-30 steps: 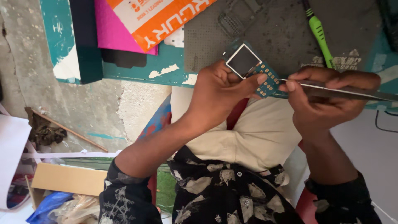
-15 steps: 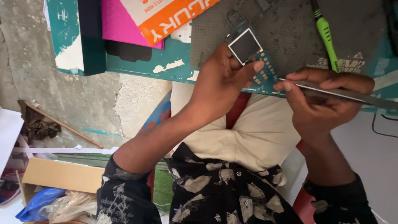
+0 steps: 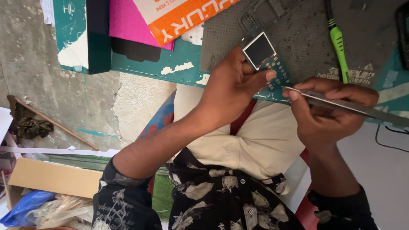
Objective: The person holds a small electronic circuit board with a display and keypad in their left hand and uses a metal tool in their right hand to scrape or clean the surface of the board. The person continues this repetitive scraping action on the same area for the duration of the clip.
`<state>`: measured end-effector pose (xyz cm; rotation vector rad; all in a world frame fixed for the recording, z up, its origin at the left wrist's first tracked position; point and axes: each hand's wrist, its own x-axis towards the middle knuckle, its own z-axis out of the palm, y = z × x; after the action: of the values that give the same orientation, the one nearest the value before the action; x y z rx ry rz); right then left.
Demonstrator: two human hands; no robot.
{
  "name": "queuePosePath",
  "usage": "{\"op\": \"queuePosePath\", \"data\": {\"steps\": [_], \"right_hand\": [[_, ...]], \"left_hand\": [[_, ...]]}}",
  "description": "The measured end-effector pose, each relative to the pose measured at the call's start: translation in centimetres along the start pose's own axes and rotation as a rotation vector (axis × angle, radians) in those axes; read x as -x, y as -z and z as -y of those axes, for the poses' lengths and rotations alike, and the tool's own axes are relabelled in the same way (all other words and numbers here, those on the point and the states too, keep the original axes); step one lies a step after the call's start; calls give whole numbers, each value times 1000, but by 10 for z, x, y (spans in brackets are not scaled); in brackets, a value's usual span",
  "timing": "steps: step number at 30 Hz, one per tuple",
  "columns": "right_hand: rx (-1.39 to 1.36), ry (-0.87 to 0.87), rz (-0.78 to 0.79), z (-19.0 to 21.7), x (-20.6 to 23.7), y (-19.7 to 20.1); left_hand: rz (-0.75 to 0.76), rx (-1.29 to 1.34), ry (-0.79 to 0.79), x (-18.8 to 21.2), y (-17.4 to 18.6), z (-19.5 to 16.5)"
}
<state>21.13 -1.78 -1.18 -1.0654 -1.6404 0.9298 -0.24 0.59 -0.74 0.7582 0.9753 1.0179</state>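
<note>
Vs. 0.5 s ago: little change; circuit board [image 3: 266, 59] w/ small screen sits slightly higher in view. Left hand [image 3: 232, 91] grips the board at desk [image 3: 179, 68] edge, 12 o'clock. Right hand [image 3: 330, 113] closed on metal tweezers [image 3: 341, 104], tip at board's lower edge. Green-handled tool [image 3: 338, 47] at 1 o'clock, orange packet [image 3: 179, 17] + pink sheet [image 3: 128, 21] at 11. Cardboard box [image 3: 55, 179] at 8.
</note>
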Motion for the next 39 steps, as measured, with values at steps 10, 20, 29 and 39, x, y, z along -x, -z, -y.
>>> {"op": "queuePosePath", "data": {"steps": [10, 20, 29, 39], "right_hand": [[67, 63, -10, 3, 0, -9], [193, 161, 6, 5, -6, -12], [108, 84, -22, 2, -3, -15], [146, 160, -18, -6, 1, -16]], "left_hand": [[-64, -222, -102, 5, -6, -5], [-89, -306, -140, 7, -6, -6], [-107, -248, -113, 7, -9, -3], [-108, -273, -145, 7, -12, -5]]}}
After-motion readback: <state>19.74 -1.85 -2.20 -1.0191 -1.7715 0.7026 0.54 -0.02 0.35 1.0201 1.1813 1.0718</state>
